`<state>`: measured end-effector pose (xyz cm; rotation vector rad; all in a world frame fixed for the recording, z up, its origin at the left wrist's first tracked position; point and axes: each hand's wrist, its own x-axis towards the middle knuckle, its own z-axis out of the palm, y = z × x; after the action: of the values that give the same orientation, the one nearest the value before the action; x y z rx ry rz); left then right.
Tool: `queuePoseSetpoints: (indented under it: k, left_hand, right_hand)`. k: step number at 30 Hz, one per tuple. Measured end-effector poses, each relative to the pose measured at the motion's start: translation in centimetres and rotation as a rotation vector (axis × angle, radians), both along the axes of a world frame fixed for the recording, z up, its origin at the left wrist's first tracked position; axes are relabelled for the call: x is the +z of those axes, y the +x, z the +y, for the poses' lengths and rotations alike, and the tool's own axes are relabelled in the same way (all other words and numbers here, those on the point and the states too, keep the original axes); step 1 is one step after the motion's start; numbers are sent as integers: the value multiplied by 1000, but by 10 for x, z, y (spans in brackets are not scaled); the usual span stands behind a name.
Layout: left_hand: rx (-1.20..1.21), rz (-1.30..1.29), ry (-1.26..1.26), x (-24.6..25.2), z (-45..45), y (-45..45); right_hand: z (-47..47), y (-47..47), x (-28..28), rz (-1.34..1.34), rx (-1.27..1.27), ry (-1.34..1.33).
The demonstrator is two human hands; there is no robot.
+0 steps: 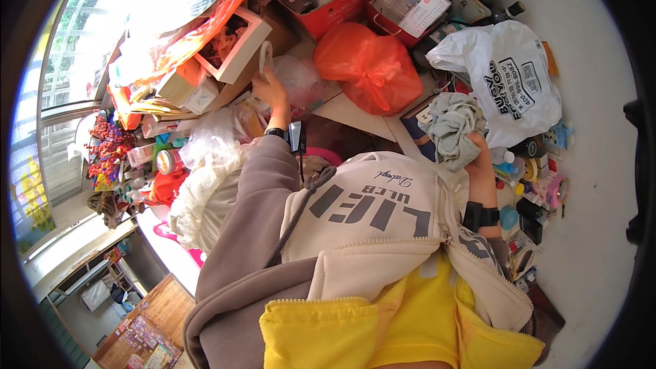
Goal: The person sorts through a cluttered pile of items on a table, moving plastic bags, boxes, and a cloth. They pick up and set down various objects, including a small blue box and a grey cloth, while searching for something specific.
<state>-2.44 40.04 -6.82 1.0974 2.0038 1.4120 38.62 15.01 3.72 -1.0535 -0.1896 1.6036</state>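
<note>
My right hand grips a crumpled grey-green cloth at its lower right side, beside a white plastic bag with printing. Over on the left, my left hand holds a whitish loop-like strip that stands up from its fingers; what the strip belongs to is unclear. A clear plastic bag lies right beside my left hand. Between my two hands sits a knotted red plastic bag. An open white-edged box with reddish contents is just above and left of my left hand.
The white printed bag lies at the right near the wall. Red boxes and dark bottles stand at the back. Translucent bags, a whitish cloth bundle and red berry sprigs crowd the left, by the window.
</note>
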Motion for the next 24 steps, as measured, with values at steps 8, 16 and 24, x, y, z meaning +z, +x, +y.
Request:
queuePoseSetpoints:
  k: [8, 16, 24]
  left_hand:
    - [54, -425, -370, -83, -57, -14]
    - [-13, -1010, -232, -99, -27, -6]
    - [434, -956, -646, -128, -53, 6]
  right_hand:
    - [5, -6, -4, -9, 44, 2]
    - [-2, 2, -10, -3, 34, 9]
    - [1, 8, -23, -5, 92, -34]
